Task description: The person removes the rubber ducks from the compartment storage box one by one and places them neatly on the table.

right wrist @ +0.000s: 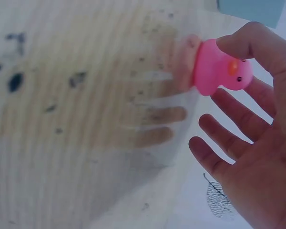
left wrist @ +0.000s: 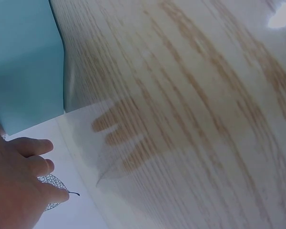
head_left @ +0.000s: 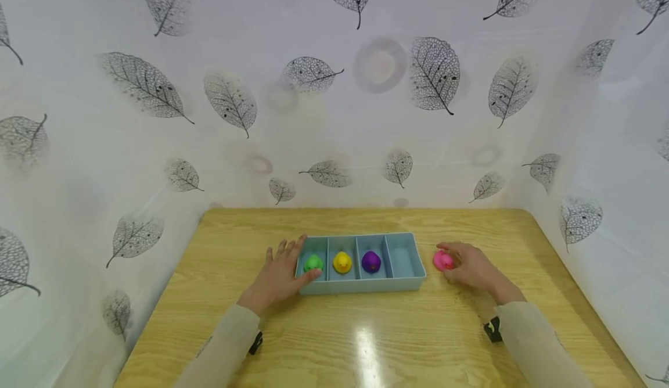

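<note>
A light blue tray [head_left: 366,285] with several compartments lies mid-table. From the left, its compartments hold a green duck [head_left: 313,263], a yellow duck [head_left: 342,262] and a purple duck [head_left: 371,261]; the rightmost holds nothing. My left hand [head_left: 290,262] rests flat against the tray's left end, fingers straight, thumb on the front wall. In the left wrist view, the tray [left wrist: 24,62] sits just above my left hand [left wrist: 19,176]. A pink duck [head_left: 442,259] is right of the tray, and my right hand [head_left: 452,260] pinches it. The right wrist view shows my thumb over the pink duck [right wrist: 214,69], the other fingers spread.
The wooden table [head_left: 366,341] is walled on three sides by white leaf-printed sheeting [head_left: 334,115]. A bright light glare lies on the wood in front of the tray.
</note>
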{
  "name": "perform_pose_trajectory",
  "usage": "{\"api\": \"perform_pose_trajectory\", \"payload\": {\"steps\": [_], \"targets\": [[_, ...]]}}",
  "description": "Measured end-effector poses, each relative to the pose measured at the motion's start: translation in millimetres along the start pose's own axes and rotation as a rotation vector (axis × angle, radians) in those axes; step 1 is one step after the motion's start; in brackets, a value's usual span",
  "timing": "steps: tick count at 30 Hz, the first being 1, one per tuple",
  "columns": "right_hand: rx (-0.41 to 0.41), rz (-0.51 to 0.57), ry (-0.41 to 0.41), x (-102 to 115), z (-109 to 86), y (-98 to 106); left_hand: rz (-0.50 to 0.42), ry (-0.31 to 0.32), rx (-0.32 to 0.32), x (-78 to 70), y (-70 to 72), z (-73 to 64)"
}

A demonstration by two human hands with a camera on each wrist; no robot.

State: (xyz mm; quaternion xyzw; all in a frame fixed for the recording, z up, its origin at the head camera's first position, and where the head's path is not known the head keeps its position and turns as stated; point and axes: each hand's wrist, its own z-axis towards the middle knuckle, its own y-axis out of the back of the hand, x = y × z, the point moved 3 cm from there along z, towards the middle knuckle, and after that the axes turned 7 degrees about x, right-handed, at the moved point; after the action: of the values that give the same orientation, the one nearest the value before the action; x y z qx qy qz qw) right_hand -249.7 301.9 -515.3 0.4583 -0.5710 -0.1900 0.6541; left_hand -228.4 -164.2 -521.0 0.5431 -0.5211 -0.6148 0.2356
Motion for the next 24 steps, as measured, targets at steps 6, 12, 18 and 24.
{"api": "perform_pose_trajectory", "payload": {"steps": [6, 12, 18, 24], "targets": [[-0.048, 0.008, 0.035, 20, 0.0, 14, 0.000, 0.000, 0.003, 0.5, 0.6, 1.3], [-0.105, -0.002, 0.114, 46, 6.4, 21, 0.011, 0.005, 0.004, 1.4, -1.2, 2.2], [-0.117, -0.001, 0.166, 71, 12.6, 21, 0.007, 0.000, -0.002, 1.0, -1.5, 2.2], [-0.103, 0.029, 0.218, 90, 20.1, 15, 0.001, 0.009, 0.010, -0.4, -0.9, 0.8]]}}
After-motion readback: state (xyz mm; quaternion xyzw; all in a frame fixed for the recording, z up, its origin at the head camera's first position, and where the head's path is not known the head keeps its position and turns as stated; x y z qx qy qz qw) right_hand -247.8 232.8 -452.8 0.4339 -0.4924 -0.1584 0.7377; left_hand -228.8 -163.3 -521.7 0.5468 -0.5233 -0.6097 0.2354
